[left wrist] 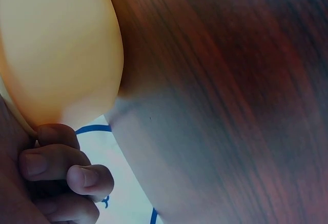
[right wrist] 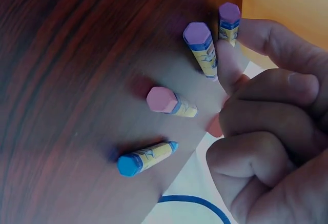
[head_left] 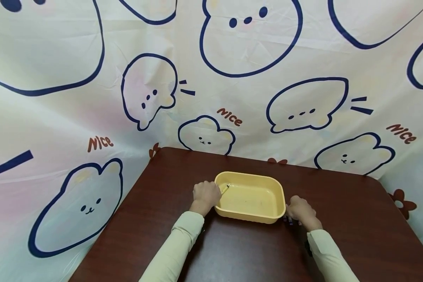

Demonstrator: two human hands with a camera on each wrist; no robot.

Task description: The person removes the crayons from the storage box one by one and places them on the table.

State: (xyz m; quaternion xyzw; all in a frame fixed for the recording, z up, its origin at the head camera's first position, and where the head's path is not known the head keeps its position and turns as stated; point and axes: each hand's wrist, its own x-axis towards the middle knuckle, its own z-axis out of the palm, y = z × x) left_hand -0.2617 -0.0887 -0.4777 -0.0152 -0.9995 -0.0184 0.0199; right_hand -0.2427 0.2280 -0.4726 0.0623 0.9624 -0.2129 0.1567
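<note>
A yellow plastic basin [head_left: 248,216] lies on the brown table. My left hand [head_left: 206,194] grips its left end, and the fingers are curled at its rim in the left wrist view. Inside, close to that hand, is a slim yellow crayon [head_left: 225,189] with a dark band. Beside the basin's right end, my right hand [head_left: 302,210] pinches a purple crayon [right wrist: 229,16] between thumb and index finger. Another purple crayon [right wrist: 199,39], a pink crayon [right wrist: 163,100] and a blue crayon [right wrist: 146,160] lie on the table near this hand.
The dark brown wooden table [head_left: 246,250] reaches back to a white cloth wall [head_left: 253,94] printed with cartoon bears. Cloth also hangs along the table's left and right sides.
</note>
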